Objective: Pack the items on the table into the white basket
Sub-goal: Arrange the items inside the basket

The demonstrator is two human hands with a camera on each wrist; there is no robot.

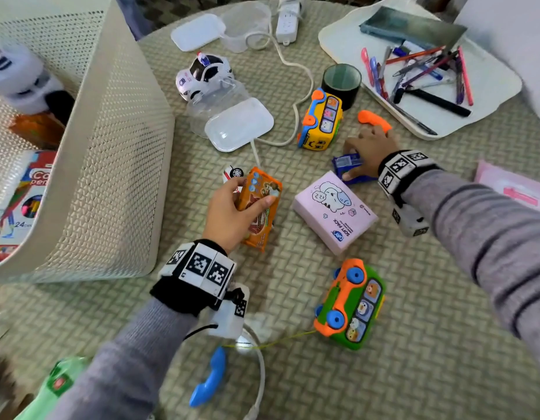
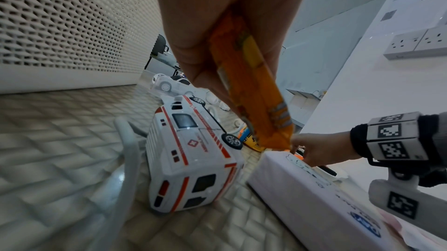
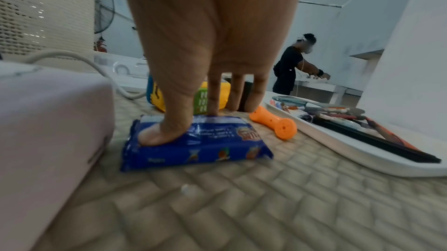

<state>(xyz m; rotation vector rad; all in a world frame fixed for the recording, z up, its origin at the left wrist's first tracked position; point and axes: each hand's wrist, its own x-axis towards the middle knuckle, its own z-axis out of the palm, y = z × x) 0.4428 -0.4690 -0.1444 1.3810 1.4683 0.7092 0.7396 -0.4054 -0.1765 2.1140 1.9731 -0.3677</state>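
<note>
The white perforated basket (image 1: 111, 147) stands at the left with a coloured-pencil box (image 1: 19, 201) and a plush toy (image 1: 23, 77) inside. My left hand (image 1: 247, 194) grips an orange snack packet (image 1: 259, 207) just right of the basket, held above a white toy ambulance (image 2: 193, 159) lying on its side. My right hand (image 1: 361, 159) is on a blue snack packet (image 3: 198, 146) that lies on the table; the thumb presses its top and the fingers reach down its far edge. A pink tissue box (image 1: 335, 210) lies between the two hands.
On the woven mat lie a yellow toy bus (image 1: 321, 119), an orange handset (image 1: 373, 118), a green-and-orange toy phone (image 1: 350, 304) with a blue handset (image 1: 209, 377), a police car (image 1: 203, 74), clear containers (image 1: 238, 124), a tape roll (image 1: 341, 83) and a pen tray (image 1: 414, 71).
</note>
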